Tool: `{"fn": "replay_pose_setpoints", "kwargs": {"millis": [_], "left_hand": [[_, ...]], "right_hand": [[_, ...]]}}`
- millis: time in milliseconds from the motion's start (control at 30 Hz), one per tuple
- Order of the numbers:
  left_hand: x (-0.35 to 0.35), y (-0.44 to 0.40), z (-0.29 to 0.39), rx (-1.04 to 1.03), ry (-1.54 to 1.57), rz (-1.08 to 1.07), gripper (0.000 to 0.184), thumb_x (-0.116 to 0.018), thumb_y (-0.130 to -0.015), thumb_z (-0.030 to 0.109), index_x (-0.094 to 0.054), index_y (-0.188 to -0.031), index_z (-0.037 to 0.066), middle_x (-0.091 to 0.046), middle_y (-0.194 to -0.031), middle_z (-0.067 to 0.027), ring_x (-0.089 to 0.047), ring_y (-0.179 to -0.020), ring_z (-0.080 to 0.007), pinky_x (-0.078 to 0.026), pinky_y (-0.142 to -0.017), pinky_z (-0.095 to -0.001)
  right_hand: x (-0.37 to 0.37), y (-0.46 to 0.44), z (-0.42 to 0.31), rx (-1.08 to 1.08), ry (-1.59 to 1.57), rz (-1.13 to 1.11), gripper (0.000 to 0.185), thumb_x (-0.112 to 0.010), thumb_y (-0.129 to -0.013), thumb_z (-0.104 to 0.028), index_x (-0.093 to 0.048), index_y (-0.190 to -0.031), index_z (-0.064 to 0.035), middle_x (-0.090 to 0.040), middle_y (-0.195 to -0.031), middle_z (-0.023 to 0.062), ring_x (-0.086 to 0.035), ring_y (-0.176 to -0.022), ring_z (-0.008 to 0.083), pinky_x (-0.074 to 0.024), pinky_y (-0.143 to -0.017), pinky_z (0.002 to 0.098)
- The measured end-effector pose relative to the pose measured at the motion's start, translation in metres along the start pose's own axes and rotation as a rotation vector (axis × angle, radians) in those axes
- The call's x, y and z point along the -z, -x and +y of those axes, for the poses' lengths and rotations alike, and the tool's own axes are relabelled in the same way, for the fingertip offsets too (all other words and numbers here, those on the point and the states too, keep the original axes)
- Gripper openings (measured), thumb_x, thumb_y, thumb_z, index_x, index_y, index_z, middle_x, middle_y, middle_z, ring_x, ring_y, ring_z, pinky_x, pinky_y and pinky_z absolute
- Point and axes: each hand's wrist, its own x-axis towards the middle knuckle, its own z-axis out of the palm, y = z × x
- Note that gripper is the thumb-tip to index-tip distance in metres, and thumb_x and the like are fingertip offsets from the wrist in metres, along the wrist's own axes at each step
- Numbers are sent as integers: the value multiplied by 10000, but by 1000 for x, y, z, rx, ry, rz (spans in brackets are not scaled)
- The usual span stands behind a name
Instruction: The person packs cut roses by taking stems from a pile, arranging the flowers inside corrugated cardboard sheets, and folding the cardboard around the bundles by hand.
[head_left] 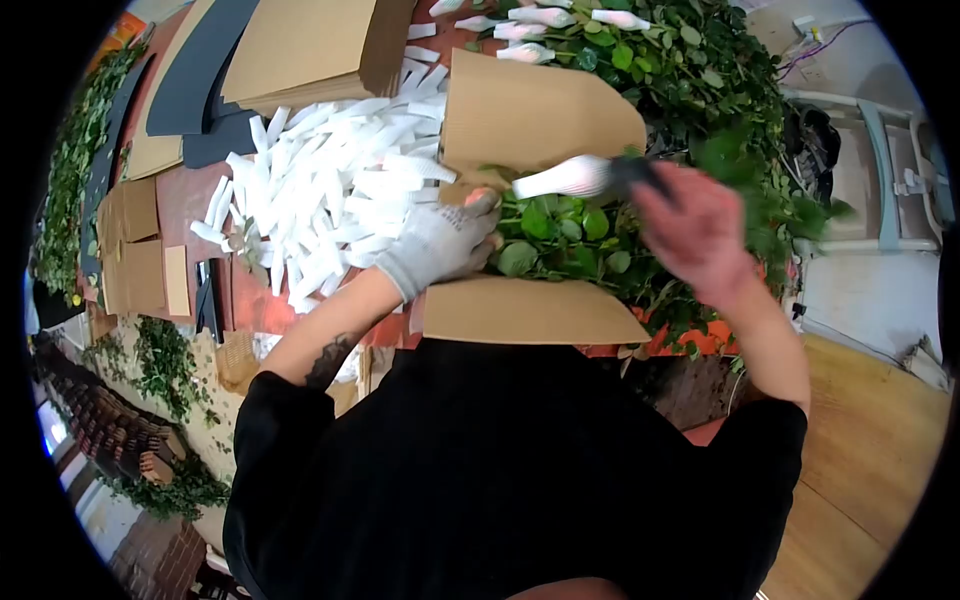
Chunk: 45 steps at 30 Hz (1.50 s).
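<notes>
My right hand (700, 230) is closed and smeared by motion. From its fingers a rose in a white mesh sleeve (563, 179) points left, and blurred leaves trail to the right. Something dark shows at the fingertips; I cannot make out what it is. My left hand (445, 238), in a pale knit glove, rests with bent fingers beside an orange-pink bud (479, 196), at the left end of leafy stems (565, 235). Whether it grips the bud is hidden. Those stems lie between an upper cardboard flap (540, 112) and a lower cardboard flap (530, 310).
A heap of white mesh sleeves (335, 185) covers the table left of my hands. Stacked cardboard sheets (300, 45) stand behind it. Sleeved roses (540, 17) with dense foliage (690, 80) lie at the back right. A black-handled tool (208, 300) lies at the left edge.
</notes>
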Motion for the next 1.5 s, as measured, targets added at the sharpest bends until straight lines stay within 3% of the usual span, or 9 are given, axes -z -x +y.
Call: {"fn": "replay_pose_setpoints", "kwargs": {"millis": [133, 200, 267, 567, 633, 767, 1267, 1367, 1500], "left_hand": [[-7, -6, -17, 32, -1, -129, 418, -478, -866, 355, -559, -1160, 69, -558, -1166, -118, -623, -823, -296, -467, -730, -410], [-6, -6, -16, 51, -1, -149, 417, -473, -872, 358, -557, -1159, 69, -547, -1195, -120, -621, -864, -296, -462, -760, -415], [-7, -4, -15, 53, 53, -108, 426, -471, -872, 363, -550, -1165, 65, -532, -1228, -118, -617, -883, -297, -462, -780, -409], [-1, -9, -35, -40, 237, -12, 351, -541, -852, 270, -587, -1093, 19, -608, -1081, -136, -612, -913, -293, -473, -785, -376], [8, -7, -48, 259, 610, 77, 280, -552, -840, 189, -616, -1046, 10, -640, -995, -132, -621, -902, -267, -473, -794, -334], [-2, 1, -84, 364, 146, 197, 306, -568, -840, 235, -613, -1059, 27, -645, -953, -137, -621, -874, -288, -476, -784, -350], [-8, -10, -67, 190, 22, 288, 182, -521, -860, 180, -634, -986, 113, -624, -813, -150, -611, -744, -314, -476, -654, -403], [2, 11, -101, 295, 30, 443, 197, -540, -846, 155, -617, -996, 53, -641, -838, -158, -620, -769, -302, -482, -688, -378], [63, 25, -83, 716, -138, 59, 214, -603, -813, 153, -653, -998, 57, -664, -892, -149, -651, -774, -266, -497, -724, -364]], "right_hand": [[-90, -28, -41, -53, 105, -557, 306, -408, -868, -184, -441, -1160, -97, -505, -1112, 38, -454, -1084, 190, -393, -851, 278], [-152, -18, -31, 238, 673, -398, 305, -408, -874, -187, -461, -1164, -109, -515, -1118, 50, -471, -1068, 210, -405, -846, 293], [-159, -27, -38, -57, -109, -370, 454, -567, -740, -286, -545, -1183, -190, -527, -1176, 90, -504, -1087, 255, -395, -890, 431], [-190, -36, -54, -47, -93, -153, 277, -487, -867, -273, -604, -1088, -153, -591, -1017, 156, -547, -957, 319, -410, -812, 459], [-189, -34, -55, -76, -142, -213, 281, -474, -876, -266, -597, -1101, -149, -589, -1029, 158, -537, -976, 327, -402, -828, 461], [-189, -34, -54, -57, -163, -71, 275, -451, -884, -248, -593, -1087, -130, -587, -1023, 165, -545, -966, 326, -410, -817, 464], [-207, -30, -55, -130, -193, -92, 287, -433, -861, -196, -561, -1108, -126, -593, -1039, 152, -573, -942, 292, -444, -773, 433], [-203, -31, -56, -166, -230, -207, 321, -477, -837, -198, -558, -1146, -162, -548, -1153, 119, -523, -1045, 293, -411, -862, 426], [-189, -37, -56, -144, -202, -360, 329, -433, -865, -195, -549, -1173, -179, -556, -1142, 132, -516, -1065, 290, -409, -868, 422]]}}
